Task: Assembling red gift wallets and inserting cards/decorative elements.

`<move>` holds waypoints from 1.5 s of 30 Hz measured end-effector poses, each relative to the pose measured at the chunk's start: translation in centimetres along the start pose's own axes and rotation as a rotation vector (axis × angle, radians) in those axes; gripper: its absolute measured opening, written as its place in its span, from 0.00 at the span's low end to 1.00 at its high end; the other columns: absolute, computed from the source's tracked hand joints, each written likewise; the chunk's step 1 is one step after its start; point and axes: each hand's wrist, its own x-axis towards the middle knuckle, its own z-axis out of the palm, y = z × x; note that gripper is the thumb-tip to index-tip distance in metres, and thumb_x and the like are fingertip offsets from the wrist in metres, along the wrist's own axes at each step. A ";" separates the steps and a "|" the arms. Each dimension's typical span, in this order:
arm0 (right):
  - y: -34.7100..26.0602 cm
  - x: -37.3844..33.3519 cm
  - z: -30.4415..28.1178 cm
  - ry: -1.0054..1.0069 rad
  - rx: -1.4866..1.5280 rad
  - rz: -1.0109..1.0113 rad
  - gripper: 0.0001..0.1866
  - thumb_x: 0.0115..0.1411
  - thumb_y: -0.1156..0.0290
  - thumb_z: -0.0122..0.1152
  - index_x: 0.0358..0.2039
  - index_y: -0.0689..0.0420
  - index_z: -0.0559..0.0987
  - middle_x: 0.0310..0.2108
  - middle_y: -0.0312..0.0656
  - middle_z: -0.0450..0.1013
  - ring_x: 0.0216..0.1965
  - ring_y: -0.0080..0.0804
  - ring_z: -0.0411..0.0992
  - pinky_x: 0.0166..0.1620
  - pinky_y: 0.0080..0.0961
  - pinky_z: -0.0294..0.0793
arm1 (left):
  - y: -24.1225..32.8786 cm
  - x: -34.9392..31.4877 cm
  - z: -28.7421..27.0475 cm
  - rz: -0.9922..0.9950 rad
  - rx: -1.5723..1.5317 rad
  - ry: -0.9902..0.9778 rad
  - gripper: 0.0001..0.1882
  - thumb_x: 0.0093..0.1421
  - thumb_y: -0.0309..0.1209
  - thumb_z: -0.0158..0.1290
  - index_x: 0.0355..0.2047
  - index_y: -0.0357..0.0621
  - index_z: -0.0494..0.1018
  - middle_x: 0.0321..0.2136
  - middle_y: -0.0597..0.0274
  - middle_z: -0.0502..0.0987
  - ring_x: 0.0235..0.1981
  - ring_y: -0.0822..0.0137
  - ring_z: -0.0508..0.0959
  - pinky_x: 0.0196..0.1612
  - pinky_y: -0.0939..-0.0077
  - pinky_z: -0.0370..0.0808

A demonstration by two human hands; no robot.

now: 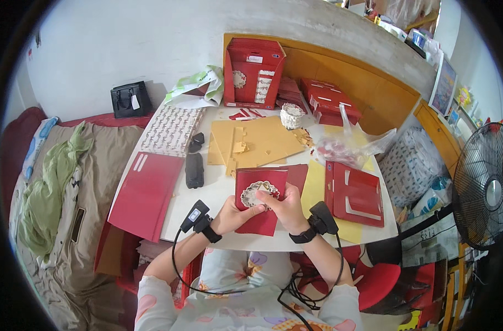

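A red card (261, 194) with a round white and gold cut-out ornament (256, 193) on its front lies at the near edge of the white table (215, 190). My left hand (232, 214) grips the card's lower left side. My right hand (284, 205) rests on the card's right part, fingertips pressing on the ornament. Both wrists carry black strapped devices with cables.
Red card stacks (355, 194) lie right, a red folder (146, 192) left. Behind are tan cardboard sheets (257, 142), black objects (194, 168), a clear plastic bag (345, 148), red boxes (253, 71). A bed (69, 187) stands left, a fan (483, 187) right.
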 end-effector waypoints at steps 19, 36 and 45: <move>-0.5 -1.3 -0.6 0.137 0.079 0.017 0.11 0.55 0.74 0.56 0.39 0.62 0.71 0.34 0.36 0.72 0.35 0.16 0.68 0.39 0.16 0.68 | 2.8 -1.9 1.4 -0.267 -0.037 -0.063 0.15 0.59 0.38 0.48 0.34 0.36 0.73 0.20 0.66 0.74 0.20 0.80 0.72 0.23 0.83 0.69; -5.7 -1.8 -28.0 0.016 -0.485 0.397 0.20 0.56 0.75 0.52 0.50 0.64 0.66 0.44 0.39 0.69 0.42 0.23 0.67 0.47 0.20 0.66 | 4.2 -0.4 -6.9 -0.070 0.192 0.143 0.15 0.62 0.33 0.40 0.37 0.31 0.69 0.30 0.54 0.75 0.32 0.67 0.77 0.36 0.76 0.74; -3.8 3.0 -31.4 -0.185 -1.188 0.416 0.22 0.49 0.71 0.59 0.45 0.63 0.71 0.45 0.49 0.69 0.45 0.34 0.68 0.48 0.25 0.65 | 3.9 0.9 -12.3 0.038 0.302 0.448 0.15 0.62 0.33 0.42 0.35 0.31 0.70 0.29 0.57 0.75 0.31 0.70 0.76 0.37 0.79 0.72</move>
